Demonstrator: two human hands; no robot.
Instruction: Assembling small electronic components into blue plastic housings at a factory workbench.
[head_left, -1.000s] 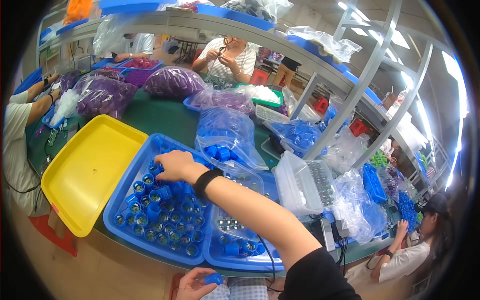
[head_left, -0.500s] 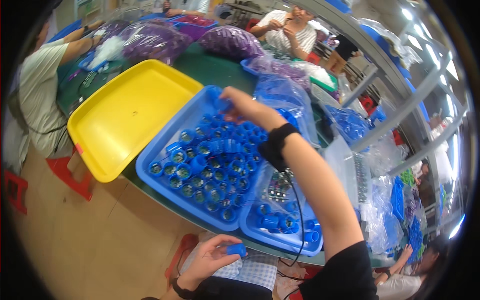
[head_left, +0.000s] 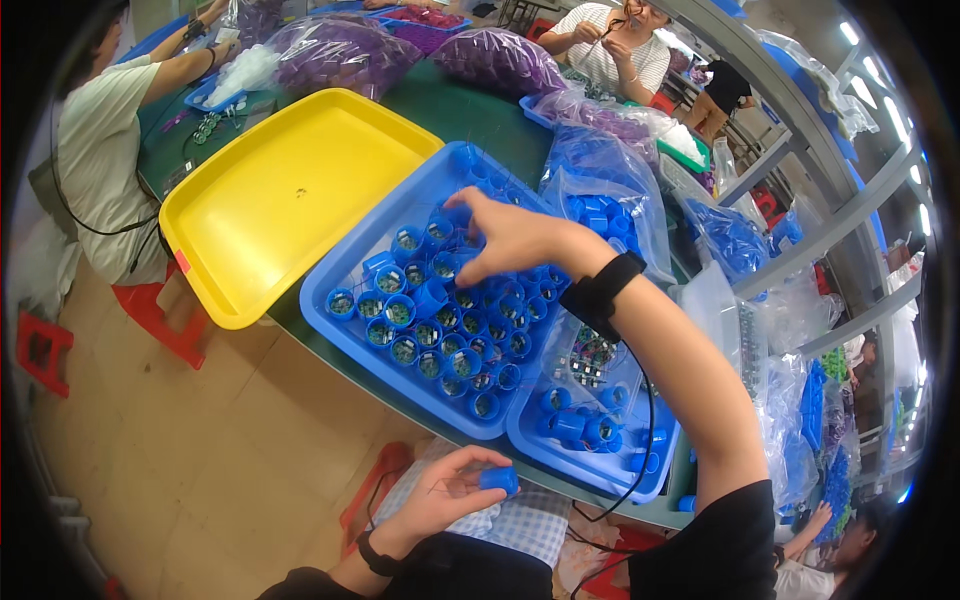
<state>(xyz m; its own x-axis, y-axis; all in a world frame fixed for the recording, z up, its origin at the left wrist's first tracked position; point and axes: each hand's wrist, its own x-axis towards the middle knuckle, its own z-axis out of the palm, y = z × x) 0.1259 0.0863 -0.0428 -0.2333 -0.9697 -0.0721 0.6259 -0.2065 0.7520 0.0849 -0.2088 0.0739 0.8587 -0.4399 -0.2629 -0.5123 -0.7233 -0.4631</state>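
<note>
My left hand (head_left: 440,498) is closed round a small blue plastic cup (head_left: 499,481), held low in front of the near table edge. My right hand (head_left: 520,237) reaches over the big blue tray (head_left: 335,322), thumb and fingers spread apart with nothing between them. Beneath it, many short blue cups (head_left: 398,312) crowd the tray, most with a small green circuit board and thin wires inside. The palm and wrist hide some of them. A smaller blue tray (head_left: 655,483) to the right holds more blue cups (head_left: 566,427) and a clear bag of small circuit boards (head_left: 588,358).
An empty yellow tray (head_left: 290,205) lies to the left on the green table (head_left: 455,108). Purple-filled bags (head_left: 345,55) and a bag of blue cups (head_left: 605,215) stand beyond. A black cable (head_left: 650,400) hangs from my right wrist. Co-workers sit around, near red stools (head_left: 160,322).
My right hand has come back from the tray's far end, where a blue cup was at its fingers, and has opened. My left hand keeps its cup. The whole view has shifted.
</note>
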